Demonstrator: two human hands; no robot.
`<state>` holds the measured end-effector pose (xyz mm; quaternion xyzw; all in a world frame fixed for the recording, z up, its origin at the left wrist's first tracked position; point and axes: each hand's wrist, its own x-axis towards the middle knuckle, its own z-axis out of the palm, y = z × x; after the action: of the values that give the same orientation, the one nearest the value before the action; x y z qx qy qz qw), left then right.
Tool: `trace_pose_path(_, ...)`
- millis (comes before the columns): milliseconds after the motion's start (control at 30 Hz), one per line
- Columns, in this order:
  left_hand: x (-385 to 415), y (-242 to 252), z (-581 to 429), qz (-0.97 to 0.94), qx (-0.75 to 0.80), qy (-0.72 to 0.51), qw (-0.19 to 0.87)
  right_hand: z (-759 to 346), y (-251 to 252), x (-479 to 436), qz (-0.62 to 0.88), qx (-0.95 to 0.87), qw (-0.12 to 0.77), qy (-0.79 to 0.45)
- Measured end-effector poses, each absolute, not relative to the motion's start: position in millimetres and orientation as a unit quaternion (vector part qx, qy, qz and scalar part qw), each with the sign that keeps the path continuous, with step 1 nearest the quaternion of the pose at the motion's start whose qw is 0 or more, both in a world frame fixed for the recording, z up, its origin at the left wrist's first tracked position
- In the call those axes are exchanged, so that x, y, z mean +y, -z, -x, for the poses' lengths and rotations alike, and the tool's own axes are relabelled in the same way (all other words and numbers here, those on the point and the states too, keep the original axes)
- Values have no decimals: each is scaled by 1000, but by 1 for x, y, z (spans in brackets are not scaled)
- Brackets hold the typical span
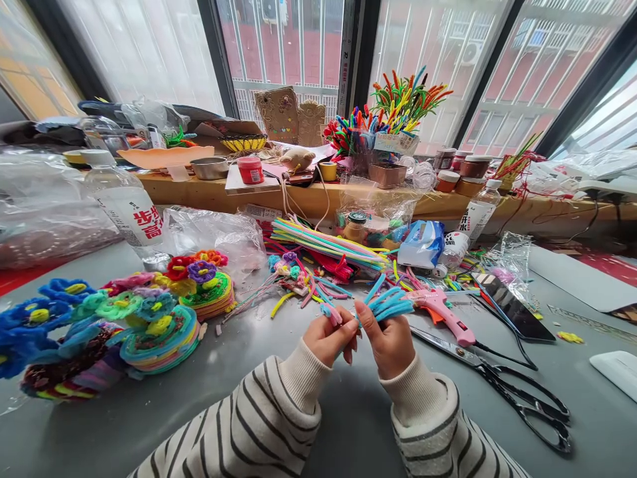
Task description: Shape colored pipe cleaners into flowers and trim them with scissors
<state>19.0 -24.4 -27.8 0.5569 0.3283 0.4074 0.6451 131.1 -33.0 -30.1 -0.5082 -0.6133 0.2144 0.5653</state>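
Note:
A bundle of light blue pipe cleaners (391, 303) sticks up and out to the right from my right hand (389, 342), whose thumb and fingers are closed around it. My left hand (329, 337) meets it at the middle, its fingertips pinched together at the bundle's near end. A short pink pipe cleaner piece (332, 313) shows above the left fingers; exactly what they grip is partly hidden. Just right of my hands lie a pink glue gun (448, 315) and large black-handled scissors (497, 378).
Pipe-cleaner flower pots (159, 338) stand on the left. Loose pipe cleaners (328, 242) are heaped behind my hands. A phone (515, 309), water bottles (130, 206) and plastic bags (213, 239) lie around. A wooden ledge (199, 192) with jars and colourful stems runs along the window.

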Motion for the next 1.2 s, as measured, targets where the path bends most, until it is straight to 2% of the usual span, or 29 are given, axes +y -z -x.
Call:
trace_pose_path(167,-17,28,-21,-462,262,-360,767,-131,28,-34,503,-613,563,-234)
trace_pose_path(567,-20,29,-21,-391,269,-338,813,-128,25,-35,497,-595,584,-239)
trace_pose_path(867,-20,29,-20,-462,294,-409,729,-132,30,-30,501,-564,595,-278)
trace_pose_path(1200,-23,26,-18,-535,365,-417,638,-133,30,-30,474,-567,581,-340)
